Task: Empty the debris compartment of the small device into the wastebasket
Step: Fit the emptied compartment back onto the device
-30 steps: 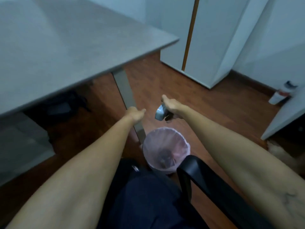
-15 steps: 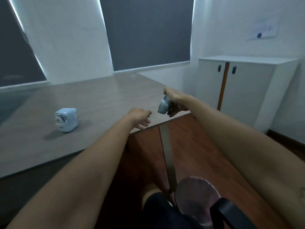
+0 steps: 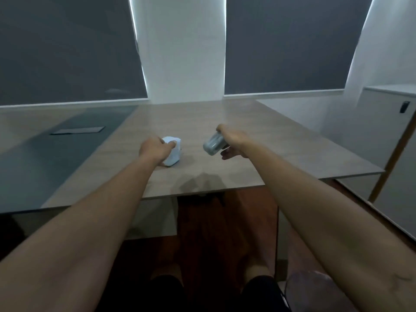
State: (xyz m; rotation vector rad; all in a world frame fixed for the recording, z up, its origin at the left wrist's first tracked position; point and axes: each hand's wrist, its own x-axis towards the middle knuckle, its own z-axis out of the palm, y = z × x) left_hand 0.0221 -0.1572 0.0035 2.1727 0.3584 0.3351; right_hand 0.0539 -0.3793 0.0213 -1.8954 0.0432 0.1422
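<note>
Small device (image 3: 172,152): pale blue body, sitting on the wooden worktop (image 3: 258,140) near its front edge, left of centre in the head view. The left hand (image 3: 155,149) is wrapping around its left side, fingers curled onto the casing and the thumb lying across the top.

Debris compartment (image 3: 212,144): greyish translucent drawer, separate from the device and being held just to its right, above the worktop, tilted with one end pointing down and left. The right hand (image 3: 231,140) is gripping it from the right side, thumb on top and fingers folded underneath. Blur is hiding whether anything is lying inside it.

Wastebasket (image 3: 308,287): only a pinkish rim is showing at the lower right, on the floor below the right forearm, well apart from both hands.

Other items: a dark flat panel (image 3: 77,130) is lying in the grey strip of the worktop at the far left; a white cabinet (image 3: 387,122) is standing at the right edge.
</note>
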